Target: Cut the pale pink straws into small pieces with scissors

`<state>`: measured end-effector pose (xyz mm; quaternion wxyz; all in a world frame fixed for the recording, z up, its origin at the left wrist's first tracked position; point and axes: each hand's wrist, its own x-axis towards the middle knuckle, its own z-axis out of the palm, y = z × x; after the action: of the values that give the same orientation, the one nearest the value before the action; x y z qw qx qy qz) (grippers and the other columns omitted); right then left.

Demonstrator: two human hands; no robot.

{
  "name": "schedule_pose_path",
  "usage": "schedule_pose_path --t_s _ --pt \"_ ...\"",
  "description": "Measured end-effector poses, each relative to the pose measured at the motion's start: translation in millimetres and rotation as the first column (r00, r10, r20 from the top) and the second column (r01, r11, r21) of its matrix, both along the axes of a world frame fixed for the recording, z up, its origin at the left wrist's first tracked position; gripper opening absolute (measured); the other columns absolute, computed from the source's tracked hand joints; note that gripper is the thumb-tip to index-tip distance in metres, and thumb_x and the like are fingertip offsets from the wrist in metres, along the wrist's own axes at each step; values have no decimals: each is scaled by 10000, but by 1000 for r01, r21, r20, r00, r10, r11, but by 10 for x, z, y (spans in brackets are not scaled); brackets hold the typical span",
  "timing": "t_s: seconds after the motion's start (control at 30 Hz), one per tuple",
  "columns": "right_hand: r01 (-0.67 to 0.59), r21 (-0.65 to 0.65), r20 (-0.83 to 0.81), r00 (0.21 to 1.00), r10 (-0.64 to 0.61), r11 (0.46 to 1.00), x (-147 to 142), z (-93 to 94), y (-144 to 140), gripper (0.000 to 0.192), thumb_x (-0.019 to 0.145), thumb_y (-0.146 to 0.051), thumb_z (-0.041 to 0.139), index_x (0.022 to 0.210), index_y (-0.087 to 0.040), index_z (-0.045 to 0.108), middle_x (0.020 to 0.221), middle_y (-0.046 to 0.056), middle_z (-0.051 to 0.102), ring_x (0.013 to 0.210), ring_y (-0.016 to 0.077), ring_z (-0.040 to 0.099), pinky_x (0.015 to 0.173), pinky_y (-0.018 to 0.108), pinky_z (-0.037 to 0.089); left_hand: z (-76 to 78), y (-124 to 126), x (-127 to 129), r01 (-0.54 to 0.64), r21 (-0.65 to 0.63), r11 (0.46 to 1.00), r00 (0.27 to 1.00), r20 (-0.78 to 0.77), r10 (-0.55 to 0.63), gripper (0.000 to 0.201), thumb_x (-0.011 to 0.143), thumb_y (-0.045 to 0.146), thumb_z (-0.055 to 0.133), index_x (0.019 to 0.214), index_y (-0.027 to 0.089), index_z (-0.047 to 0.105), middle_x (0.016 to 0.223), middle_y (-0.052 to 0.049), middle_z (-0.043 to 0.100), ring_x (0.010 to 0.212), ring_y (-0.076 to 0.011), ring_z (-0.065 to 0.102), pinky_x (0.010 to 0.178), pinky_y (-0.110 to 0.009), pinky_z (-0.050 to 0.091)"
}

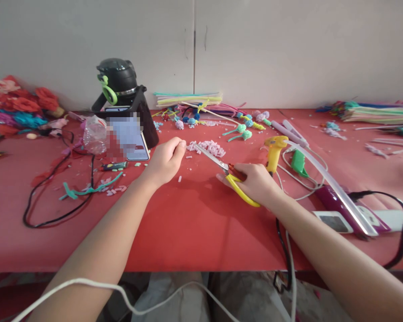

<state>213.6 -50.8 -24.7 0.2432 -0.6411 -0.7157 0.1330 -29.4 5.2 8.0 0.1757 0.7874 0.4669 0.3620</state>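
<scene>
In the head view my right hand grips scissors with yellow handles. Their blades point up and left, and the tips lie over a small pile of pale pink cut pieces. My left hand is closed in a pinch just left of the pile, thumb against the curled fingers. Whatever it may hold is hidden or too small to make out. A single pale piece lies on the red tabletop below my left hand.
A yellow glue gun with a long clear glue stick stands right of my right hand, among cords. A phone leans on a black bottle at left. Pipe-cleaner bundles and small fuzzy shapes lie at the back.
</scene>
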Motion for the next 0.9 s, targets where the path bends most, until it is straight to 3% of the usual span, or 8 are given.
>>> schedule_pose_path --t_s 0.9 --pt "-17 7 54 998 17 1000 -6 -29 16 594 760 -739 544 559 -230 312 486 -22 397 511 113 254 525 278 285 0 -7 8 17 0 1000 999 -32 -17 339 1010 361 361 704 213 373 609 27 398 566 -127 396 574 -297 321"
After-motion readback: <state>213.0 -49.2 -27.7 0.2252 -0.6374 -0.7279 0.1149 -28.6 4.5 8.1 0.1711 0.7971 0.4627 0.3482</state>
